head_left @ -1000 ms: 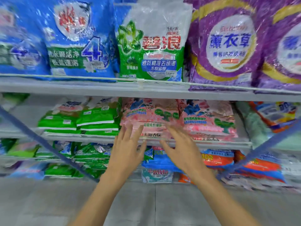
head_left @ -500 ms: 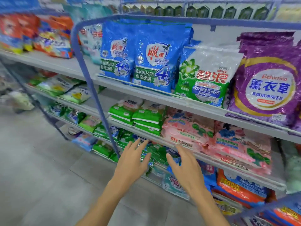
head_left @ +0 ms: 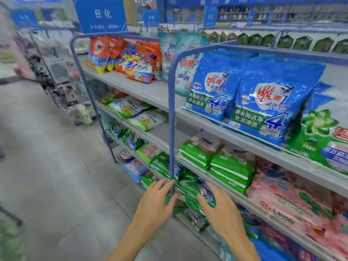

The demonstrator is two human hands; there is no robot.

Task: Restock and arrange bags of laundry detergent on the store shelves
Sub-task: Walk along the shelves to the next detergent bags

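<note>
Two hands (head_left: 156, 202) (both empty), two upright blue detergent bags (head_left: 267, 102), two stacks of green bags (head_left: 231, 168)

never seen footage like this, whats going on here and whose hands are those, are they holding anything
This is one picture from a camera worn on a person's head, looking forward and down, so the hands are the wearer's own. The left hand and right hand are both open with fingers spread and hold nothing. They reach toward green bags on a lower shelf, beside a blue upright post. The store shelves carry laundry detergent: big blue bags on top, stacked green packs and pink bags below.
</note>
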